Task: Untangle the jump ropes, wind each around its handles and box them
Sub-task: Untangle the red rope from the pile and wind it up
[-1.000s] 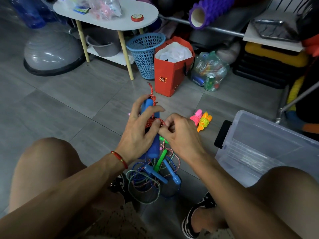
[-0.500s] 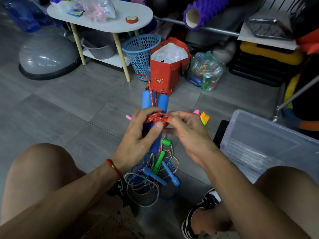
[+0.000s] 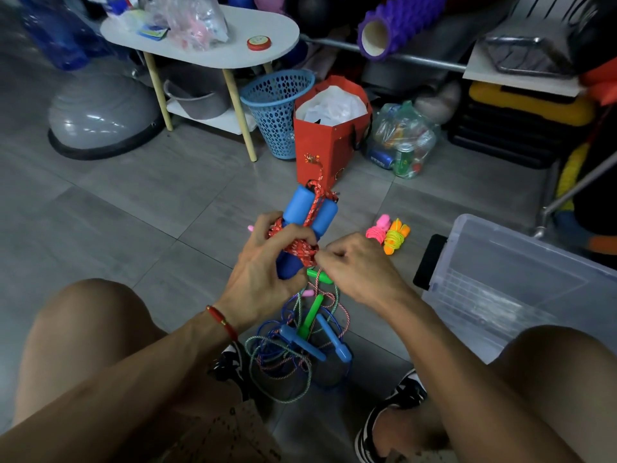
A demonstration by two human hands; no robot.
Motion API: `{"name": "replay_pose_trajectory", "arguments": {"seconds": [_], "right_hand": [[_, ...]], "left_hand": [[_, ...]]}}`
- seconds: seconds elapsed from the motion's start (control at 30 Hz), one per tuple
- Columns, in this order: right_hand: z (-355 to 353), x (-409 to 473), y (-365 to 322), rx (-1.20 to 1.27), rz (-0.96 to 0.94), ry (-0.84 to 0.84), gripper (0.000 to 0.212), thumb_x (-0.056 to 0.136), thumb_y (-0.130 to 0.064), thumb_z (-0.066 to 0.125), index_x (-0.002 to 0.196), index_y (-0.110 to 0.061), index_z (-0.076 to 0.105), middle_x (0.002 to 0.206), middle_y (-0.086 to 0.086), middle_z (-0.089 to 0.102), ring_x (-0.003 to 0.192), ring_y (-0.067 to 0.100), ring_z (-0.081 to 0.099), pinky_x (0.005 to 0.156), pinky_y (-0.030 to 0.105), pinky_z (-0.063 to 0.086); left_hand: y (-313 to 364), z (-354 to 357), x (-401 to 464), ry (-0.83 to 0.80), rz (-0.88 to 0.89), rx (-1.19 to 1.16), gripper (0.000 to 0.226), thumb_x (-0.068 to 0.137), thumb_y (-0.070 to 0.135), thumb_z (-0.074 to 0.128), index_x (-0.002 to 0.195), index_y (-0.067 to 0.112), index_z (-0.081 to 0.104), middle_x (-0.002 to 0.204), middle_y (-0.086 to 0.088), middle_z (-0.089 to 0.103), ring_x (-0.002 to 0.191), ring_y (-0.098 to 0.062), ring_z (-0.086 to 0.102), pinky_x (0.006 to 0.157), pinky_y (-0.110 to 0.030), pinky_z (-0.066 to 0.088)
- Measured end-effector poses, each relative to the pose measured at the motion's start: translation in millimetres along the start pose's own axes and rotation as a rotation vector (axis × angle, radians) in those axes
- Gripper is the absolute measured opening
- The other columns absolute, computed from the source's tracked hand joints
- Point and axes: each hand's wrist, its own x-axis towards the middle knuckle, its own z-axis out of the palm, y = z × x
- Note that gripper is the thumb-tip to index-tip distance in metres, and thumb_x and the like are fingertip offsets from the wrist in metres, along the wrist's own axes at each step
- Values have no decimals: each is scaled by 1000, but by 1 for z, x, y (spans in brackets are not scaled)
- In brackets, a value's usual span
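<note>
Jump rope with the red speckled cord and two fat blue foam handles is up in the person's hands, held above the floor between the knees. The left hand has its grip curled right around the pair of handles, which sit side by side and tilt away toward the red paper bag. Cord is already wound in a bunch around the middle of them, and one strand runs up between the handles to their far ends. The right hand is just beside it, fingertips pinching the cord at the edge of that bunch.

Straight below the hands, on the grey tiled floor, sits the tangled pile: thin blue, green and red-white ropes knotted up with slim blue and green handles. Off to the right of the hands lie two small bundles already wound up, one pink and one yellow with orange handles, touching each other. Further right is the clear plastic box, and a black phone-like slab leans at its near left edge.

Both feet in black-and-white sneakers are planted either side of the pile.
</note>
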Motion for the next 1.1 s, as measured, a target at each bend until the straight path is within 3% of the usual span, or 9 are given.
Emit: {"name": "replay_pose_trajectory", "arguments": {"seconds": [0.1, 0.23, 0.37, 0.53, 0.6, 0.73, 0.9, 1.0, 1.1], "right_hand": [[-7, 2, 5, 197, 61, 89, 38, 82, -25, 58, 50, -7, 52, 45, 3, 49, 45, 12, 44, 47, 20, 36], [-18, 1, 8, 404, 135, 114, 33, 84, -13, 57, 52, -16, 57, 46, -6, 52, 40, 4, 43, 40, 11, 30], [-21, -1, 7, 526, 158, 51, 28, 85, -11, 54, 59, -13, 62, 55, 6, 59, 38, 4, 42, 44, 22, 31], [-12, -9, 3, 558, 79, -47, 30, 83, -2, 49, 58, -11, 63, 58, 9, 62, 45, 17, 41, 42, 25, 33], [-8, -10, 4, 467, 24, -32, 31, 85, -2, 49, 58, -10, 63, 58, 10, 63, 41, 12, 44, 41, 24, 34], [-2, -12, 0, 370, -44, 23, 29, 86, -2, 51, 61, -6, 65, 60, 7, 66, 40, 0, 50, 42, 14, 37], [9, -15, -8, 299, -102, 72, 28, 83, -2, 54, 58, -7, 65, 54, -1, 64, 49, -1, 58, 49, 10, 42], [5, -12, -5, 305, -97, 135, 29, 82, -4, 55, 55, -10, 65, 52, 0, 64, 50, 5, 59, 46, 14, 43], [1, -10, -1, 296, -81, 153, 29, 81, -8, 57, 54, -15, 66, 52, 0, 66, 52, 8, 62, 48, 19, 47]], "left_hand": [[2, -3, 1, 12, -28, -126, 54, 68, -4, 78, 108, 29, 65, 118, 1, 46, 103, -11, 56, 85, -21, 49], [7, -8, 1, -36, -86, -352, 56, 71, -11, 79, 114, 22, 64, 116, -8, 54, 96, -21, 62, 79, -30, 54], [17, -13, 3, -70, -212, -623, 55, 75, -19, 74, 117, 14, 57, 102, -13, 67, 72, -25, 65, 64, -37, 56], [11, -8, 1, -152, -373, -800, 78, 78, -17, 72, 129, 26, 32, 114, -22, 62, 81, -29, 66, 71, -40, 59], [9, -3, 1, -216, -438, -777, 81, 79, -15, 72, 132, 27, 27, 113, -25, 63, 87, -30, 68, 77, -42, 60], [7, 7, 3, -242, -555, -434, 74, 74, 2, 81, 126, 27, 36, 97, -3, 68, 79, -4, 68, 68, -26, 59], [0, 14, 7, -131, -644, -388, 61, 56, 8, 83, 108, 13, 52, 73, -1, 62, 63, -14, 61, 53, -25, 50], [5, 10, 14, -141, -607, -390, 28, 62, -3, 70, 83, 11, 58, 59, -1, 54, 53, -14, 52, 48, -28, 44], [10, 7, 18, -135, -626, -413, 25, 68, -10, 63, 75, 12, 55, 58, -5, 48, 51, -17, 47, 46, -26, 41]]}}
